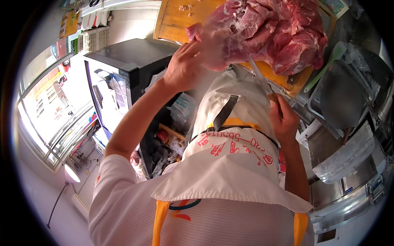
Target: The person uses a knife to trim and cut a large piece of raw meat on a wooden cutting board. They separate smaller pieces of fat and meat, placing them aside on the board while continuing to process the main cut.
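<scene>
A large slab of raw red meat lies on a wooden cutting board in front of me. At the slab's left edge my left hand is closed on the meat, its fingertips partly lost in a blurred patch. My right hand is wrapped round the handle of a knife. The narrow blade points up and to the left, with its tip by the near edge of the meat. Small meat scraps sit on the board's far left part.
To the right stand a metal pan and a light green long-handled utensil. A dark-topped cabinet is at my left, with bags and odds and ends below it. My white apron hangs close to the board's near edge.
</scene>
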{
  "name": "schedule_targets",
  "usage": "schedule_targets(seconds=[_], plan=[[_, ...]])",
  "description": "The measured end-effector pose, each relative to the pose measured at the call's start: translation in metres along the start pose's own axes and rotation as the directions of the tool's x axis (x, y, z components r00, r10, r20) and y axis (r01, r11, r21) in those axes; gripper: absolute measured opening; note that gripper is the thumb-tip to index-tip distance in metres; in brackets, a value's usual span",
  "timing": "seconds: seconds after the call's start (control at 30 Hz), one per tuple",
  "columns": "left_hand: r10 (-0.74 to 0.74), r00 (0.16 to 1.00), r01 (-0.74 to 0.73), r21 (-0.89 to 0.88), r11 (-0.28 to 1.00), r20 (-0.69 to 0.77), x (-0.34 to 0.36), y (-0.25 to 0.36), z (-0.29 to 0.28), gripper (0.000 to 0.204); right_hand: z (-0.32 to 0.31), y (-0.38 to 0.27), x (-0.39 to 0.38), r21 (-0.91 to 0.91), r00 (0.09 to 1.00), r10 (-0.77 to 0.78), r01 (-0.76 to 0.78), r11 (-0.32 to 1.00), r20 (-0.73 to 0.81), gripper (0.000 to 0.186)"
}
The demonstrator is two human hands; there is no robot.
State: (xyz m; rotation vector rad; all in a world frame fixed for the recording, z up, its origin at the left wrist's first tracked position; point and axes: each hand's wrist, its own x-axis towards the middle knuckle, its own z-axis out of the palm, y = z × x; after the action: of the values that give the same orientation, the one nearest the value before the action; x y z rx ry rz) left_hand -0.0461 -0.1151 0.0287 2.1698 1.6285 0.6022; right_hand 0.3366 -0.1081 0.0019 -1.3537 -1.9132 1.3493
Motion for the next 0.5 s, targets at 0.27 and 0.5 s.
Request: schedule_targets(seconds=[0.27,0.5], plan=[[-0.162,0.947,0.233,0.245,0.941,-0.279,0.058,-0.008,0.05,0.028,0.006,-0.005,0.007,0.019,0.992,0.119,-0.119,0.993,-0.033,0.033],[-0.126,0.99,0.137,0.212,0.968,-0.065,0.053,-0.032,0.05,0.02,0.019,-0.018,0.021,0.061,0.991,0.121,-0.118,0.991,-0.047,0.033]])
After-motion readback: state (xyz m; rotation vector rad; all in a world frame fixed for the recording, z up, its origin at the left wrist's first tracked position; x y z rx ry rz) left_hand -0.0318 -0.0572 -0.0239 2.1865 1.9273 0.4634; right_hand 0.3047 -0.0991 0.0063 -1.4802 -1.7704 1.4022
